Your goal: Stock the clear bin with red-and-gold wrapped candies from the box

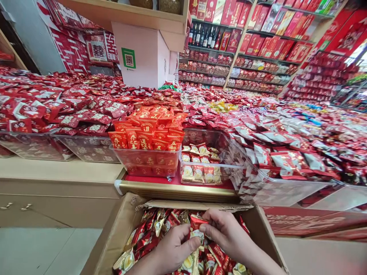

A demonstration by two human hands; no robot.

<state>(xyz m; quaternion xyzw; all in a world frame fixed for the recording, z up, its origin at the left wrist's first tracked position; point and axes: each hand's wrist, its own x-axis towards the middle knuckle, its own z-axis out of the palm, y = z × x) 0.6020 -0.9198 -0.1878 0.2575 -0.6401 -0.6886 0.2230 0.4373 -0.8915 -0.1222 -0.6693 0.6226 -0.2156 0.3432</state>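
Both hands are over an open cardboard box (107, 244) full of loose red and gold candy packets (147, 231). Between them is one red candy packet (196, 223) with a pale printed front. My left hand (179, 246) pinches its lower left side between thumb and fingers. At its upper right edge, my right hand (222, 229) grips it with thumb and forefinger. Just beyond the box stands a clear plastic bin (229, 168), with similar red and gold packets (202, 172) stacked in neat rows low inside it.
Left of that bin is another clear bin of upright orange-red packets (147, 133). Bins of white and red packets (289, 160) stand at right, dark red packets (94, 118) at left. A gold-edged counter rim (177, 190) borders the box. Shelves (237, 57) with bottles and boxes rise behind.
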